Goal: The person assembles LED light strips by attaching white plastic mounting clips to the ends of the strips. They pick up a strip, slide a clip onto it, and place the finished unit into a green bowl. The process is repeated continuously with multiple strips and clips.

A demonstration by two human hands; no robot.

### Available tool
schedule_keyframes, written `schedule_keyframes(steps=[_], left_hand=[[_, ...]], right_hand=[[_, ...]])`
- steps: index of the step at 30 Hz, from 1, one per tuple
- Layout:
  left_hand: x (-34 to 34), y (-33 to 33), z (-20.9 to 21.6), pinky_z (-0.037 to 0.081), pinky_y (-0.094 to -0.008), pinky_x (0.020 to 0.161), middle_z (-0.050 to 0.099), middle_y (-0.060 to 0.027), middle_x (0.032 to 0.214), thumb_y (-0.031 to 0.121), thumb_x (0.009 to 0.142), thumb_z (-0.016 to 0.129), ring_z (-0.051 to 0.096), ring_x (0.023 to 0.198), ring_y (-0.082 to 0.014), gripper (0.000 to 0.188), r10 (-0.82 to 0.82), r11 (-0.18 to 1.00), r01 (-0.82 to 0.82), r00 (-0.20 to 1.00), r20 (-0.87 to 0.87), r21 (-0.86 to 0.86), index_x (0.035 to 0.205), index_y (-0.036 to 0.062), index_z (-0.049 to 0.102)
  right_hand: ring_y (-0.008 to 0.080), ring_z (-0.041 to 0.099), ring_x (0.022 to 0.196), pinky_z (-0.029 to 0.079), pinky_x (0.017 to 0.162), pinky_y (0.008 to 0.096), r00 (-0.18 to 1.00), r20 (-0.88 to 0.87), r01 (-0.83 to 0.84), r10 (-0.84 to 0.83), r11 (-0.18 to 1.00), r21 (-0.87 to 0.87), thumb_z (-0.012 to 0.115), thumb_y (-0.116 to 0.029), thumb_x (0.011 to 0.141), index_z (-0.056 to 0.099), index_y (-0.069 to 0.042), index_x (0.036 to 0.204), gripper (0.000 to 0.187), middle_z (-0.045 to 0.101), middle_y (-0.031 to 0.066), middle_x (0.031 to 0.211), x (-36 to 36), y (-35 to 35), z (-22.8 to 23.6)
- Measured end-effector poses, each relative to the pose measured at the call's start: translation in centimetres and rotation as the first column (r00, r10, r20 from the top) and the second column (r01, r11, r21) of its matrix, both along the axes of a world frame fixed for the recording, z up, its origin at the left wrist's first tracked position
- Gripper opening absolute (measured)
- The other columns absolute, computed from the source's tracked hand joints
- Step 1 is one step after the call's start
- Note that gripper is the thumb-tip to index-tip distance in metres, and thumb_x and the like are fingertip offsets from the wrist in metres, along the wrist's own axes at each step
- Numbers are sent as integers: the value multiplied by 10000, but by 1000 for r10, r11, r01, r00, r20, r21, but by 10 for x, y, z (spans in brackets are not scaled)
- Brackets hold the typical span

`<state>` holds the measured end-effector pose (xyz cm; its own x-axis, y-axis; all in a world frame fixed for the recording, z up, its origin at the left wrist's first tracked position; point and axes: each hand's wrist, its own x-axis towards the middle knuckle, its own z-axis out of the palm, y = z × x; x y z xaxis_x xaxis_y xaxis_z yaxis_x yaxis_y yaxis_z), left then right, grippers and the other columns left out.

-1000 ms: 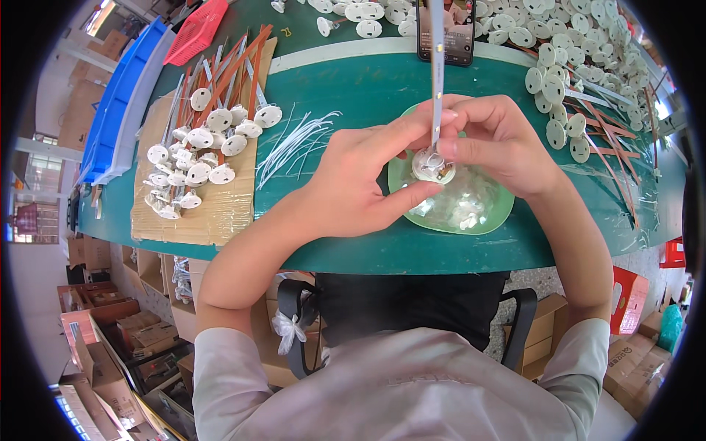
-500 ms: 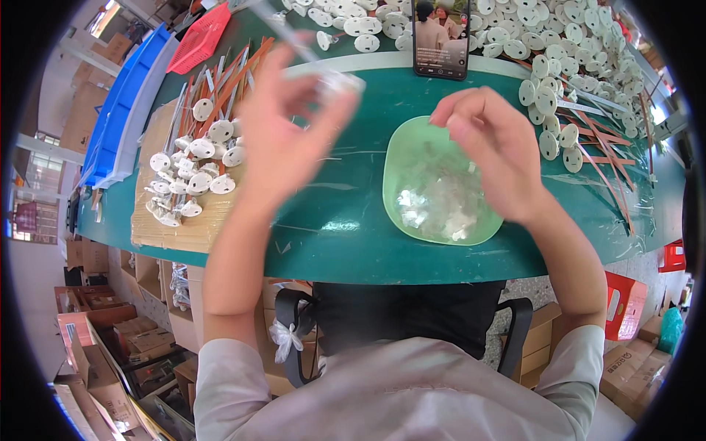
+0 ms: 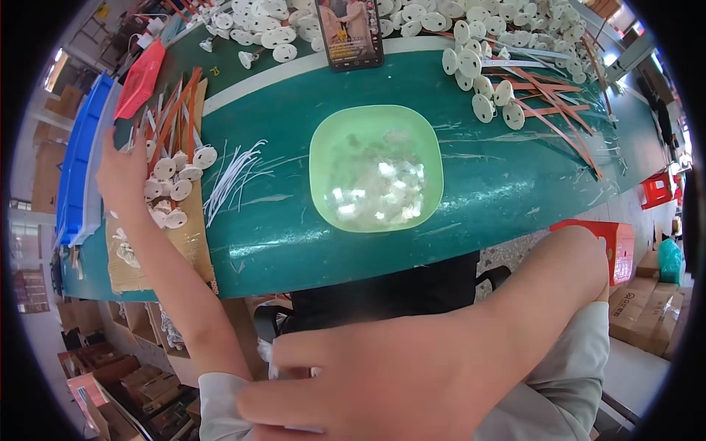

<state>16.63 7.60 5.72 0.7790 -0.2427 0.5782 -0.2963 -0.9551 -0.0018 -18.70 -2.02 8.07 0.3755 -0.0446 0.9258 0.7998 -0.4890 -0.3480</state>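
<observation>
My left hand (image 3: 123,173) reaches to the far left, over the edge of a cardboard sheet (image 3: 187,242). Its thumb and forefinger stand apart, and I make out nothing held between them. Beside it lie white round discs with small holes (image 3: 164,168) and flat orange and grey strips (image 3: 176,121). Close to the camera, my right hand (image 3: 382,375) is above my lap, back upward, with fingers stretched leftward and apart. A small pale patch shows under its lower fingers; I cannot tell what it is. The green bowl (image 3: 321,176) on the table contains shiny clear pieces.
Thin white strips (image 3: 239,176) lie between cardboard and bowl. A blue bin (image 3: 82,162) and red basket (image 3: 140,79) stand at left. A phone (image 3: 351,37) is propped at the back. More white discs (image 3: 482,108) and strips (image 3: 544,92) are heaped at the back right.
My left hand has moved left and down to the cardboard; the pale piece it held is no longer visible in it. My right hand has left the bowl and come toward me. The view has shifted.
</observation>
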Motion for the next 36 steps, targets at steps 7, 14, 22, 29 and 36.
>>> schedule_keyframes(steps=[7,14,22,29,36], left_hand=[[-6,-4,-5,517,-480,945,696,-221,1149,549,809,643,654,1099,-410,569,-36,999,31,993,-116,-44,1229,168,695],[-16,-5,2,538,-488,898,712,-221,1072,477,818,662,678,1034,-398,480,-85,995,70,971,-223,-75,1117,105,718],[3,2,-19,561,-506,817,733,-187,971,454,835,652,710,953,-383,394,-126,991,122,989,-73,-63,999,108,745],[-2,-25,-20,553,-531,802,718,-233,946,548,846,631,695,931,-421,521,-321,947,321,946,-34,-13,982,51,708],[-22,-26,-16,541,-503,855,723,-168,1058,479,822,692,682,1023,-360,461,-196,973,211,970,-145,94,1037,72,702]], right_hand=[[186,609,707,482,561,321,913,84,405,-398,870,-282,653,-114,675,558,-88,621,112,587,29,695,-35,-24,14],[183,656,678,493,587,313,831,106,417,-545,486,-768,602,-49,724,572,-76,656,79,673,56,736,-84,-4,92],[197,629,774,475,615,343,788,85,226,-610,157,-962,616,-148,782,599,-70,749,86,647,69,851,-95,19,110],[235,643,800,522,694,391,942,321,329,100,-470,-819,603,-154,810,610,-66,803,88,647,66,853,-47,53,135],[283,634,807,532,757,412,581,796,743,-168,-291,-603,629,-208,864,605,-22,857,188,639,105,851,-54,41,60]])
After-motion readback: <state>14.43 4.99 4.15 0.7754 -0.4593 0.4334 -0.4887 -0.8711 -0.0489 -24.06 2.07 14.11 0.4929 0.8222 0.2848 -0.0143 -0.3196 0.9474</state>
